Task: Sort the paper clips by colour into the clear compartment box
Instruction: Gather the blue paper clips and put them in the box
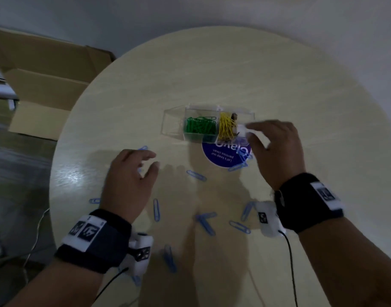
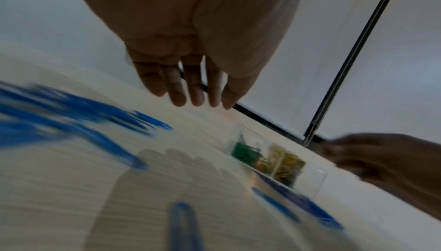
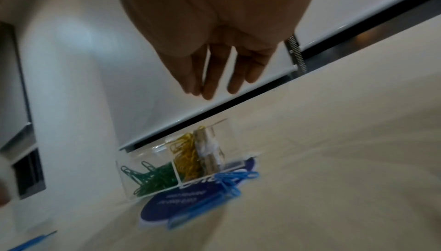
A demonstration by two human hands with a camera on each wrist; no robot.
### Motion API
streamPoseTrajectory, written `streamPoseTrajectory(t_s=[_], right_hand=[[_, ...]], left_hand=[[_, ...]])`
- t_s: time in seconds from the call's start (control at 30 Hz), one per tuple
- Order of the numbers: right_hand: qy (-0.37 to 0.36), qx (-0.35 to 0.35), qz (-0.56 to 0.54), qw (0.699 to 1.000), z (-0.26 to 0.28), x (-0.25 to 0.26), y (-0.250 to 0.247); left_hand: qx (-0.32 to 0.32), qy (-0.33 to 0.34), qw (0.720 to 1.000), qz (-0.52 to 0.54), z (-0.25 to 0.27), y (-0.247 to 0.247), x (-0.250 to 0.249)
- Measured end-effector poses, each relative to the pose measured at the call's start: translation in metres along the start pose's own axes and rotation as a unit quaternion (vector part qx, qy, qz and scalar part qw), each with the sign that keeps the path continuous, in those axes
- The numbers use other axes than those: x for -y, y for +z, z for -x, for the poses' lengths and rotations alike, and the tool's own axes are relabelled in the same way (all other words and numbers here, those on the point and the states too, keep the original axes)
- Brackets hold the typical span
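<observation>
Left hand (image 1: pixel 130 180): hovers just above the counter (image 1: pixel 212 69) on the near left, fingers loosely spread and holding nothing; the left wrist view shows the fingers (image 2: pixel 177 92) straight, clear of the surface.
Right hand (image 1: pixel 276 151): raised near the right end of the clear compartment box (image 1: pixel 209 124), fingers relaxed and extended; the right wrist view shows them straight with nothing between them.
Blue paper clips (image 1: pixel 196 175): scattered loose over the near half of the counter, between and around both hands; a small bunch (image 3: pixel 235 178) lies on a round blue sticker (image 1: pixel 223 157).
Clear compartment box: sits mid-counter, its near edge overlapping the sticker.
Green paper clips (image 1: pixel 200 126): piled in one compartment, left of centre.
Yellow paper clips (image 1: pixel 226 128): piled in the compartment just right of the green ones.
Leftmost compartment: looks empty.
Rightmost compartment: holds something pale, too blurred to name.
Beyond the counter: cardboard boxes (image 1: pixel 46 85) on the floor to the left.
</observation>
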State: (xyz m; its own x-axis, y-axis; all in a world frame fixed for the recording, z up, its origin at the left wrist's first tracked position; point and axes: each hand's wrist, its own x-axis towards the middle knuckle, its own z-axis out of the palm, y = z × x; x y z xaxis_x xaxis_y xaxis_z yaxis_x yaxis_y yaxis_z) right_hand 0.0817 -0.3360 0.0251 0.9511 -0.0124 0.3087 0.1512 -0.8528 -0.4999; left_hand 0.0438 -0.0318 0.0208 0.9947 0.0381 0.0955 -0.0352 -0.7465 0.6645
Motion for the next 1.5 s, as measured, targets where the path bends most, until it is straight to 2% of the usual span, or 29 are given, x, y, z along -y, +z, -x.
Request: streamPoseTrajectory(t_s=[0.07, 0.1, 0.17, 0.23, 0.37, 0.47, 0.53, 0.6, 0.67, 0.7, 0.77, 0.83, 0.9, 1.0, 1.07, 1.17, 1.2, 1.3, 1.37, 1.43, 1.5], right_hand=[[0.045, 0.029, 0.031, 0.998, 0.035, -0.016, -0.013], [0.073, 0.066, 0.059, 0.993, 0.055, -0.026, -0.017], [0.128, 0.146, 0.1, 0.976, 0.094, -0.039, -0.021], [0.147, 0.188, 0.108, 0.965, 0.126, -0.04, -0.017], [0.132, 0.178, 0.089, 0.971, 0.145, -0.009, 0.0], [0.122, 0.197, 0.059, 0.971, 0.131, 0.019, 0.016], [0.069, 0.219, 0.044, 0.972, 0.121, 0.036, 0.02], [0.02, 0.206, 0.036, 0.978, 0.108, 0.041, 0.014], [0.017, 0.145, 0.044, 0.988, 0.087, 0.027, 0.008], [0.042, 0.132, 0.057, 0.989, 0.075, 0.019, 0.006], [0.086, 0.16, 0.089, 0.979, 0.054, 0.003, 0.01], [0.098, 0.206, 0.117, 0.967, 0.041, -0.002, 0.022], [0.09, 0.231, 0.138, 0.959, 0.038, 0.004, 0.032], [0.04, 0.259, 0.118, 0.958, 0.049, 0.019, 0.038], [0.012, 0.267, 0.073, 0.961, 0.066, 0.028, 0.032], [0.028, 0.22, 0.024, 0.975, 0.102, 0.033, 0.003], [0.035, 0.208, 0.025, 0.977, 0.117, 0.033, -0.008], [0.043, 0.244, 0.04, 0.968, 0.153, 0.033, -0.025], [0.035, 0.272, 0.038, 0.961, 0.163, 0.029, -0.016], [0.019, 0.282, 0.035, 0.959, 0.154, 0.03, 0.0], [0.018, 0.266, 0.014, 0.964, 0.135, 0.034, 0.015]], left_hand=[[-0.012, -0.031, 0.996, -0.08, 0.012, -0.025, 0.031], [-0.004, -0.07, 0.99, -0.119, 0.019, -0.038, 0.05], [0.05, -0.126, 0.967, -0.216, 0.033, -0.06, 0.077], [0.1, -0.103, 0.948, -0.283, 0.049, -0.064, 0.091], [0.105, -0.048, 0.981, -0.159, 0.067, -0.033, 0.062], [0.134, -0.017, 0.987, -0.089, 0.068, 0.0, 0.033], [0.159, -0.001, 0.987, -0.029, 0.063, 0.013, 0.016], [0.163, 0.016, 0.986, 0.003, 0.05, 0.012, 0.007], [0.114, 0.038, 0.992, -0.039, 0.027, 0.004, 0.015], [0.086, 0.044, 0.992, -0.084, 0.013, 0.0, 0.026], [0.066, 0.03, 0.981, -0.181, -0.013, -0.006, 0.049], [0.101, 0.004, 0.967, -0.232, -0.03, -0.006, 0.068], [0.12, 0.021, 0.96, -0.252, -0.032, 0.001, 0.072], [0.153, 0.056, 0.959, -0.232, -0.012, 0.013, 0.051], [0.189, 0.064, 0.967, -0.16, 0.005, 0.014, 0.032], [0.166, 0.087, 0.979, -0.084, 0.042, -0.009, 0.017], [0.177, 0.096, 0.977, -0.074, 0.061, -0.02, 0.012], [0.301, 0.127, 0.942, -0.075, 0.114, -0.036, 0.003], [0.345, 0.179, 0.914, -0.113, 0.131, -0.025, 0.008], [0.345, 0.2, 0.908, -0.132, 0.123, -0.009, 0.013], [0.31, 0.195, 0.922, -0.122, 0.102, 0.005, 0.015]])
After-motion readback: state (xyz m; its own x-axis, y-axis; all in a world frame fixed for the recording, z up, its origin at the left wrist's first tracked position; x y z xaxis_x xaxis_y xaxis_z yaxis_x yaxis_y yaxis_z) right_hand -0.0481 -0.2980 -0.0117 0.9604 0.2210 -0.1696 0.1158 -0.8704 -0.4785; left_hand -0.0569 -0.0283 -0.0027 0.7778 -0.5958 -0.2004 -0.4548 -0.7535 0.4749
